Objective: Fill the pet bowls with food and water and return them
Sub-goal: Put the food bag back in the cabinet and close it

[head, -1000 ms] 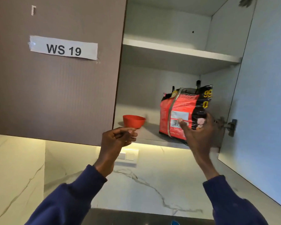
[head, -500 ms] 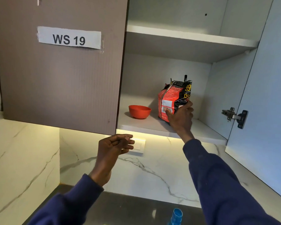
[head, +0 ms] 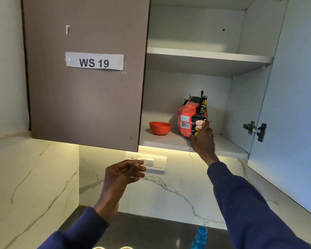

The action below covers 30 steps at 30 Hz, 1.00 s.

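Up high, right hand [head: 203,139] fingers grip the food bag [head: 191,115], hiding its corner; left hand [head: 122,175] loosely curled, empty.

Single head-worn wide view, tilted upward from below the open wall cabinet [head: 192,51], facing its lower shelf [head: 169,141] at roughly arm's reach. Closed door with the "WS 19" label [head: 94,61] left of the cabinet opening, swung-open door [head: 298,87] right of it, marble backsplash [head: 169,191] beneath. Only one view, so nothing shared with another

A kitchen: wall cupboard [head: 86,105], marble backsplash [head: 169,191], dark counter [head: 142,229].
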Available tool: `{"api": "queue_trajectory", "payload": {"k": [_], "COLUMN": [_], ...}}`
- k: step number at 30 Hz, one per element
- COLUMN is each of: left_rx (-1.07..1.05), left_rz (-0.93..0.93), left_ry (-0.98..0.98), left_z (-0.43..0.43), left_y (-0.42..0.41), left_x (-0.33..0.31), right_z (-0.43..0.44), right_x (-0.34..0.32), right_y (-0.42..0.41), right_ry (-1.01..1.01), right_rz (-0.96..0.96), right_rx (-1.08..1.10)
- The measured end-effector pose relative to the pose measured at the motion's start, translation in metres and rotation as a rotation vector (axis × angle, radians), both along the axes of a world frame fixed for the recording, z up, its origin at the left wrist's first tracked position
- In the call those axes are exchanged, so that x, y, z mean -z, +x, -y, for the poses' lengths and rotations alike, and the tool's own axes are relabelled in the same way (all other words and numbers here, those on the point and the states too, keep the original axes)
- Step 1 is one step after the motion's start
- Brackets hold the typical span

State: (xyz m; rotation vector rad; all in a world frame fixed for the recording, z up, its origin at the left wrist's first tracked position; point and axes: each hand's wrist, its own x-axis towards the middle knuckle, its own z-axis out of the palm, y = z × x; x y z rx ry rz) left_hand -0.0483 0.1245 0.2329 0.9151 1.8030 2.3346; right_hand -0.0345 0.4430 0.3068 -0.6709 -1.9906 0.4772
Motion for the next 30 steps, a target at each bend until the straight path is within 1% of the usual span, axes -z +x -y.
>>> {"api": "queue_trajectory", "payload": {"k": [4, 8, 13, 16, 23, 27, 30], "left_rx": [0.077, 0.143, 0.236, 0.275, 0.288, 0.289, 0.288], "left_rz": [-0.031, -0.038, -0.036, -0.048, -0.104, -0.116, -0.121], "left_ry": [-0.012, -0.022, -0.023, -0.011, 0.029, 0.065, 0.087], "left_z": [0.018, 0.032, 0.041, 0.043, 0.037, 0.022, 0.008], "left_y": [0.017, 0.032, 0.068, 0.096, 0.164, 0.203, 0.234], "left_x": [0.002, 0.005, 0.000, -0.006, -0.023, -0.029, -0.027], "right_z": [0.017, 0.061, 0.111, 0.127, 0.160, 0.187, 0.194], "right_x": [0.010, 0.016, 0.020, 0.022, 0.019, 0.019, 0.019], "right_y": [0.031, 0.081, 0.149, 0.193, 0.287, 0.352, 0.406], "right_ry": [0.055, 0.094, 0.130, 0.158, 0.175, 0.280, 0.479], "right_rz": [-0.052, -0.142, -0.212, -0.208, -0.313, -0.308, -0.287], "right_rx": [-0.074, -0.129, -0.079, -0.057, -0.123, -0.152, -0.073]}}
